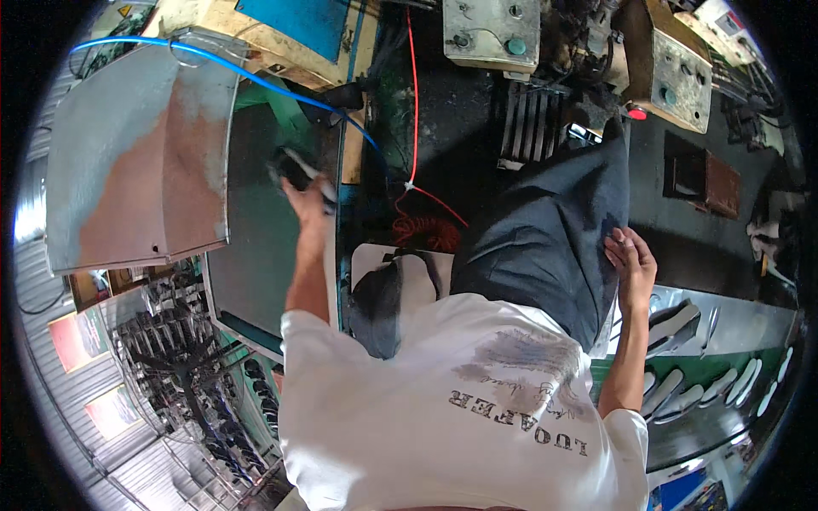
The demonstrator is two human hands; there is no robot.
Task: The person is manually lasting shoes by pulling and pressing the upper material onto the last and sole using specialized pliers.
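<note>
At the left, my left hand [308, 200] is closed on a dark shoe [296, 169] with a pale edge, slightly blurred. The shoe is over the dark belt [264, 226] of a conveyor, close to the belt's right side. Part of the shoe is hidden by my fingers. My right hand [631, 258] is beside my dark-trousered thigh [545, 230], its fingers loosely bent and a little apart, with nothing visible in them.
A rusty grey metal hood [145, 162] covers part of the conveyor. Control boxes [492, 34] stand ahead, with a red air hose [415, 102] hanging nearby. Several pale soles or shoe parts [682, 400] lie on a rack at the right. Another dark conveyor [656, 213] runs there.
</note>
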